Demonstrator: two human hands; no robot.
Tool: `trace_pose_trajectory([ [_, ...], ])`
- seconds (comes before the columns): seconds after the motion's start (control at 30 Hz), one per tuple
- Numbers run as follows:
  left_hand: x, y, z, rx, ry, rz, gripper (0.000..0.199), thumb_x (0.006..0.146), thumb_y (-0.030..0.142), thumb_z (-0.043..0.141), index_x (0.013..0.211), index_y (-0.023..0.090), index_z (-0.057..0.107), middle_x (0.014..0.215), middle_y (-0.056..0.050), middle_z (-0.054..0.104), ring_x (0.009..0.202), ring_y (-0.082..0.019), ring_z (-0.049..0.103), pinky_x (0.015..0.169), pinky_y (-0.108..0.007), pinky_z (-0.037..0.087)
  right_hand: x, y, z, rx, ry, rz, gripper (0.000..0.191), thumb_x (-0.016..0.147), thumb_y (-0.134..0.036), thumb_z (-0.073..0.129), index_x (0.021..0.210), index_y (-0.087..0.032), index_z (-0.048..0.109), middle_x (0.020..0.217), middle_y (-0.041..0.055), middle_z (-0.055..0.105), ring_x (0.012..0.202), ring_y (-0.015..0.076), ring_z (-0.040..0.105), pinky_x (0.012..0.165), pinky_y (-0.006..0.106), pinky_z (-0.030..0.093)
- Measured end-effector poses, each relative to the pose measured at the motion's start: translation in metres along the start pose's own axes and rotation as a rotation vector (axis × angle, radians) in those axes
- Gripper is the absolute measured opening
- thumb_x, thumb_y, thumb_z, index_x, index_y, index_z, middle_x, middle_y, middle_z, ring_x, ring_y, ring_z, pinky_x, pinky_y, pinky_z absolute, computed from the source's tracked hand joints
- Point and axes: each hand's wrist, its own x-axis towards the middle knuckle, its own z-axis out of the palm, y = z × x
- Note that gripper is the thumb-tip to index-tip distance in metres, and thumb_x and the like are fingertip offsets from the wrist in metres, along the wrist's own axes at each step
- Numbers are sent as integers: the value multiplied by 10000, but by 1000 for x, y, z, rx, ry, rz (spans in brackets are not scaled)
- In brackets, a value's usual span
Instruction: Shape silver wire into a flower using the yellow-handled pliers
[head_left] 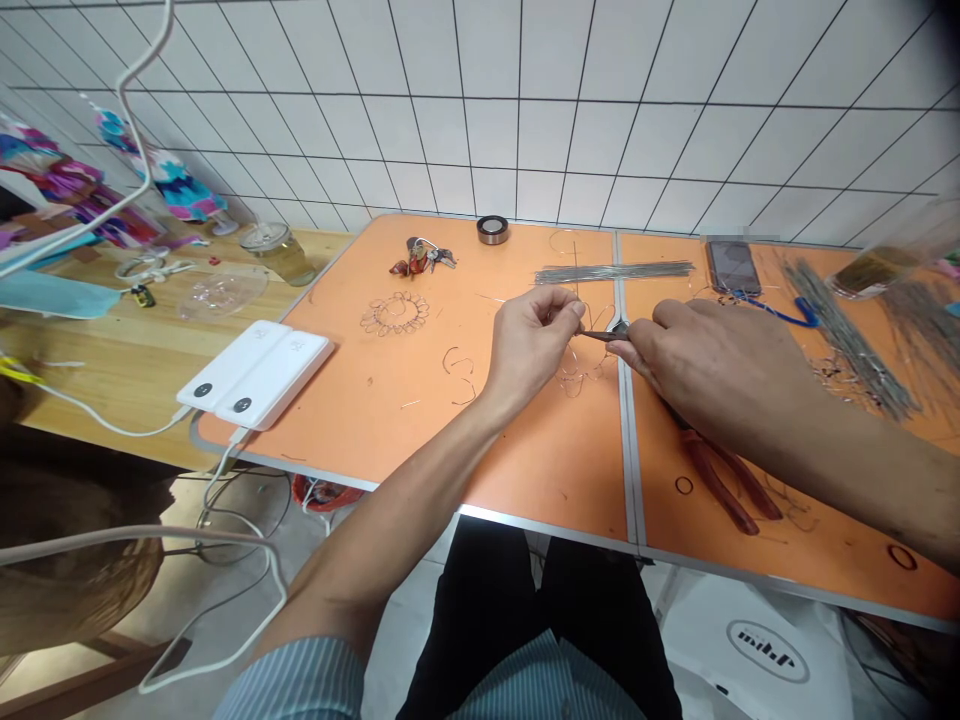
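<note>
We pinch thin wire (pixel 576 265) in left hand (pixel 531 338); right hand (pixel 716 352) grasps dark-nosed pliers (pixel 602 336), tips just beside pinch. Wire above orange tabletop (pixel 540 470), between far and near edges. Below near edge, white box (pixel 697 630): oval logo (pixel 768 651), lettering unclear.

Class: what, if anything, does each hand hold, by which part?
Left hand: thin wire, pinched below its upright end. Right hand: dark pointed tool, gripped behind its tip.

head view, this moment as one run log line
left hand: pinching thin wire | right hand: holding dark pointed tool | red-handled pliers: partly hidden by right hand | looped wire ring: on orange tabletop
</note>
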Motion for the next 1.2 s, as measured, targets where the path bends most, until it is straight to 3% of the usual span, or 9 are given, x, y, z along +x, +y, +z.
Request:
trace_pose_trajectory([
  [0.2, 0, -1, 0, 21, -12, 15, 180, 1025, 227, 768, 846, 211, 762, 774, -5, 749, 741, -135, 663, 756, -277, 536, 2, 0, -4, 47, -55, 25, 450, 1222, -414, 477, 1095, -162, 828, 936, 128, 717, 736, 258, 570, 640, 373, 235],
  [0.5, 2, 4, -4, -109, 26, 22, 213, 1051, 262, 808, 855, 214, 741, 763, 5, 747, 731, -121, 672, 756, -260, 550, -15, 1, 19, -129, 223, -12, 467, 1236, -437, 482, 1034, -153, 792, 910, 134, 674, 848, 302, 627, 715, 390, 190],
  [0.67, 0, 6, -3, -109, 42, 30, 215, 1042, 319, 842, 874, 223, 748, 787, 2, 746, 749, -127, 674, 768, -268, 557, -22, 0, 15, -71, 317, 5, 440, 1228, -420, 501, 988, -164, 767, 943, 163, 672, 891, 314, 604, 726, 399, 182],
  [0.93, -3, 8, -2, -79, 40, 77, 195, 1056, 273, 787, 871, 225, 747, 823, -2, 753, 789, -132, 678, 792, -270, 558, -19, -6, 6, -118, 320, 34, 449, 1224, -359, 457, 1020, -136, 789, 922, 192, 672, 899, 348, 603, 700, 406, 208],
  [1.2, -4, 9, 0, -58, 43, 90, 213, 1037, 309, 823, 854, 232, 745, 828, -2, 746, 788, -143, 669, 783, -284, 549, -18, -10, 5, -65, 301, 70, 432, 1204, -357, 478, 1014, -140, 799, 944, 190, 680, 876, 326, 605, 693, 398, 228],
])
